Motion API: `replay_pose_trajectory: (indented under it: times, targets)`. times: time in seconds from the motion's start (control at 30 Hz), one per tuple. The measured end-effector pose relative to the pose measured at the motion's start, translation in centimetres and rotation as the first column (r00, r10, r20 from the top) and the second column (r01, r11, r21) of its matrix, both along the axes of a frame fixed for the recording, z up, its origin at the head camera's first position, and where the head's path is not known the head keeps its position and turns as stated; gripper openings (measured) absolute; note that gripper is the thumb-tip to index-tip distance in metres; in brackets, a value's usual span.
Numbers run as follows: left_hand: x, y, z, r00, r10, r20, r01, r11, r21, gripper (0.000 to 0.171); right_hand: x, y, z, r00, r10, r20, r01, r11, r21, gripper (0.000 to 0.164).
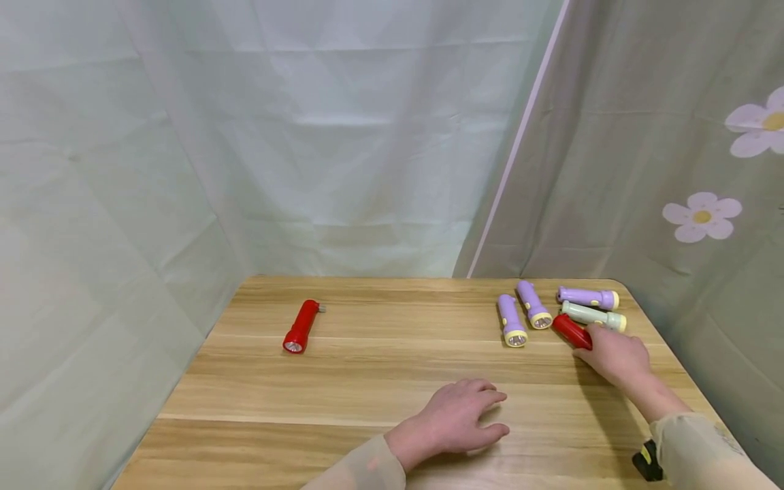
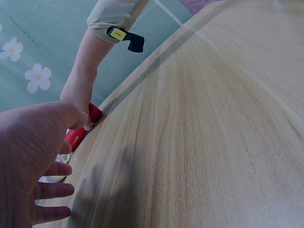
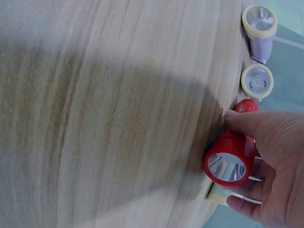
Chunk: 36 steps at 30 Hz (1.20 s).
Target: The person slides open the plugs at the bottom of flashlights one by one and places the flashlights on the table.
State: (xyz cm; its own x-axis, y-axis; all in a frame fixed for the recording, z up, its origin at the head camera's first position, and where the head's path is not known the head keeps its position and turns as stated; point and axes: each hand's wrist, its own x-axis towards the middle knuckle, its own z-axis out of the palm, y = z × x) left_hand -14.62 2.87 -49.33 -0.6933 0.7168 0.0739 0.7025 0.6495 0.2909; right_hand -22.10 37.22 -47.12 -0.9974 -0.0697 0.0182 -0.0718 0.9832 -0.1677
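My right hand [image 1: 614, 354] grips a red flashlight [image 1: 571, 331] at the right side of the table. In the right wrist view its thumb and fingers wrap the flashlight's body [image 3: 230, 156], with the lens end toward the camera. My left hand [image 1: 456, 416] is over the middle front of the table with its fingers spread and nothing in them; its shadow falls on the wood in the left wrist view. Just beyond the held flashlight lies a pale green flashlight [image 1: 588, 316]. A second red flashlight [image 1: 301, 328] lies alone on the left.
Two purple flashlights, one [image 1: 511, 320] in front and one [image 1: 533, 304] behind, lie left of my right hand. Another purple flashlight [image 1: 586, 297] is at the back right. The wooden table [image 1: 275, 395] is bordered by pale curtains [image 1: 367, 150] behind and beside it.
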Motion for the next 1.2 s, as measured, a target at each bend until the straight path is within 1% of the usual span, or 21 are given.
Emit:
replay_pose_trajectory:
  times: [0.23,0.37,0.5,0.63,0.77,0.97,1.2]
  targets:
    - [-0.1,-0.4,0.2,1.000,0.015,0.002,-0.015,1.000,0.023,0.054,0.4,0.2,-0.4,0.998,0.026,-0.064,-0.025,1.000,0.017,0.029]
    - [-0.3,-0.8,0.3,1.000,0.015,-0.010,-0.014,0.999,0.033,0.054,0.8,0.4,-0.4,0.995,0.021,-0.096,-0.020,1.000,0.010,0.026]
    - [-0.6,-1.4,0.5,0.999,0.036,-0.013,-0.035,0.998,0.054,0.055,1.3,0.3,0.0,0.989,0.023,-0.149,-0.024,1.000,-0.005,0.027]
    - [-0.8,-2.1,0.7,0.998,0.064,0.018,-0.065,0.995,0.079,0.057,1.5,0.0,0.4,0.973,0.033,-0.227,-0.038,0.999,-0.016,0.026]
    - [-1.0,-2.8,1.0,0.996,0.087,0.029,-0.089,0.992,0.088,0.058,1.8,-0.7,1.0,0.959,0.041,-0.281,-0.053,0.998,-0.035,0.030]
    - [-1.4,-4.0,1.2,0.995,0.101,0.004,-0.101,0.985,0.137,0.058,2.4,-2.2,1.8,0.933,0.058,-0.356,-0.085,0.994,-0.061,0.040]
    - [-1.9,-5.3,1.5,0.992,0.120,-0.029,-0.110,0.965,0.240,0.057,2.8,-4.6,2.5,0.898,0.095,-0.430,-0.158,0.981,-0.113,0.044]
